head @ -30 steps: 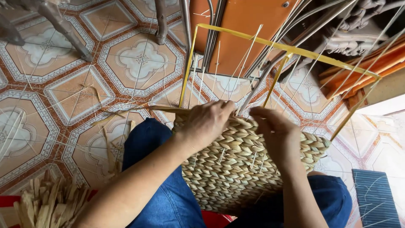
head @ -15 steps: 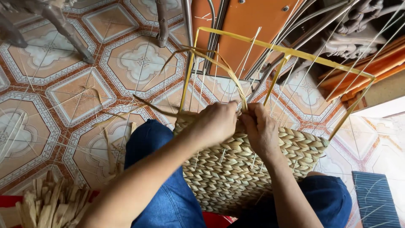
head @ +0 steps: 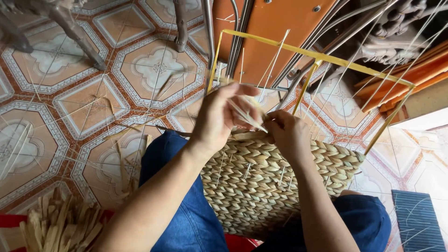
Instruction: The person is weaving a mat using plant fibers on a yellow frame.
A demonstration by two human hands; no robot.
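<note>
Bright, even daylight; soft shadows, glare at right edge

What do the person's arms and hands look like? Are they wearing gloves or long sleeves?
No gloves: the left hand and right hand are both bare. No rings, watch or bracelets show on either hand or wrist. Both forearms are bare too, with no sleeve visible anywhere up to the bottom edge of the picture. Below the arms, the person wears blue denim trousers.

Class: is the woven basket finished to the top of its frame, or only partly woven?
Partly woven: the basket weave stops low, with bare upright strands below the yellow frame.
</note>
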